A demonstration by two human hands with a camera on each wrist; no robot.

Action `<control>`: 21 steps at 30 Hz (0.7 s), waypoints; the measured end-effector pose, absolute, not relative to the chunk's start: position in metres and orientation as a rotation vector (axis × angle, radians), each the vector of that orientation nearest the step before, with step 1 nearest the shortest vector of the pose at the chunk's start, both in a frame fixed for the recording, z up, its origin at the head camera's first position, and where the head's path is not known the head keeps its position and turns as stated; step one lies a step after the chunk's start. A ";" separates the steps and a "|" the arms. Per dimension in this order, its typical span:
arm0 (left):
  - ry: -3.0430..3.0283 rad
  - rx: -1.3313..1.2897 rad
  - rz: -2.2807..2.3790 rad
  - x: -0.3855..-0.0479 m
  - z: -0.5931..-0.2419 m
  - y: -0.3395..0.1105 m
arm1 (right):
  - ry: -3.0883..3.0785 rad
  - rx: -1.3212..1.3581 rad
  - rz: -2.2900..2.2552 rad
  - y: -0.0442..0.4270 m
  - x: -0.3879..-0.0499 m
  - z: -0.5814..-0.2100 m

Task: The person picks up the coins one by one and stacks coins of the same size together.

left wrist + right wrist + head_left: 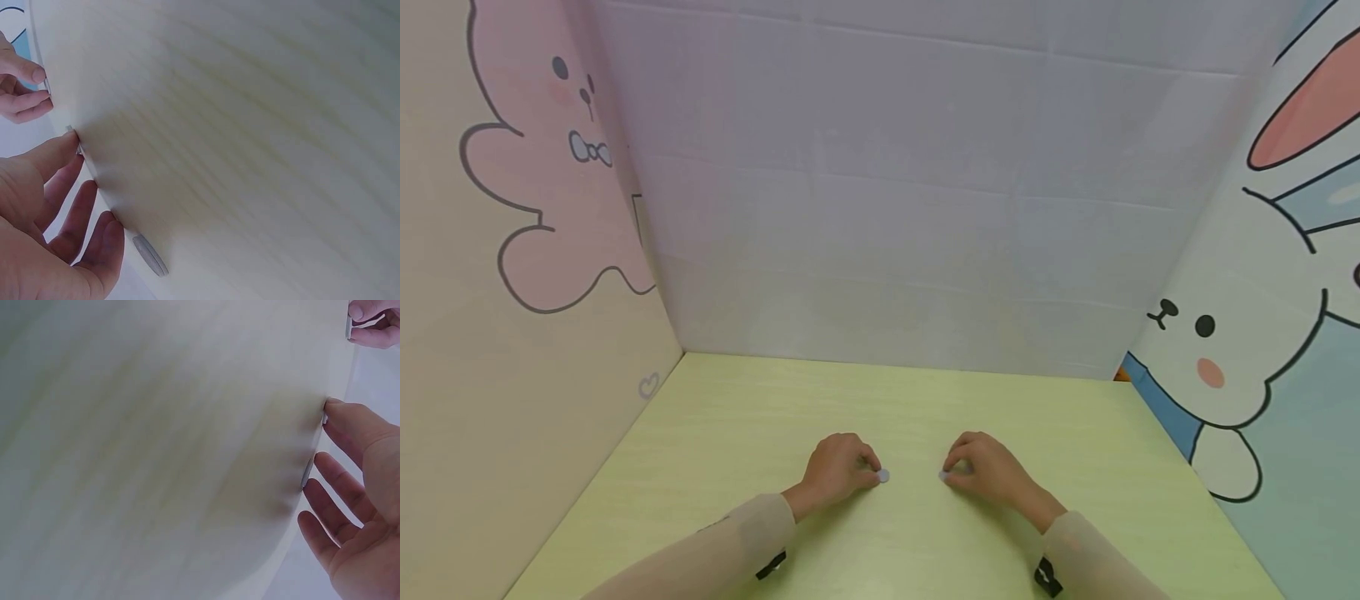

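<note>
My left hand (841, 468) pinches a small pale coin-like disc (883, 476) between thumb and index finger, low over the yellow table. The right hand (987, 471) faces it, a short gap away, and pinches a similar pale disc (943, 476). In the left wrist view a second grey disc (150, 255) lies on the table just beyond the left hand's outer fingers. Another thin grey disc (308, 470) shows by the right hand's middle fingers in the right wrist view; whether they touch it I cannot tell.
The pale yellow table (910, 400) has faint streaks. A plain whitish sheet (887, 208) closes off the back. Side panels carry a pink cartoon animal (565, 217) on the left and a white rabbit (1232, 350) on the right.
</note>
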State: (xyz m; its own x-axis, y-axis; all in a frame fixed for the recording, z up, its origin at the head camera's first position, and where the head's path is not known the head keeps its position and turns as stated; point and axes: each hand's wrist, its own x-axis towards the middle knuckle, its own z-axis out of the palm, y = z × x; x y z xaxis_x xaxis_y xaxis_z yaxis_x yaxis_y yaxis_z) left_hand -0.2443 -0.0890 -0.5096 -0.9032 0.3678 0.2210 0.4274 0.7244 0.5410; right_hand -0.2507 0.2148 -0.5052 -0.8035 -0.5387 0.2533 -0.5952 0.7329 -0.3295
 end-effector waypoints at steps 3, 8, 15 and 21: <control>-2.823 -0.658 -0.917 -0.245 -0.510 -0.089 | -2.803 0.906 0.618 0.217 -0.250 -0.505; -2.838 -0.651 -0.909 -0.245 -0.510 -0.087 | -2.803 0.899 0.627 0.220 -0.248 -0.504; -2.843 -0.647 -0.888 -0.244 -0.510 -0.086 | -2.791 0.904 0.648 0.223 -0.248 -0.505; -2.828 -0.661 -0.873 -0.244 -0.511 -0.087 | -2.799 0.906 0.659 0.224 -0.250 -0.505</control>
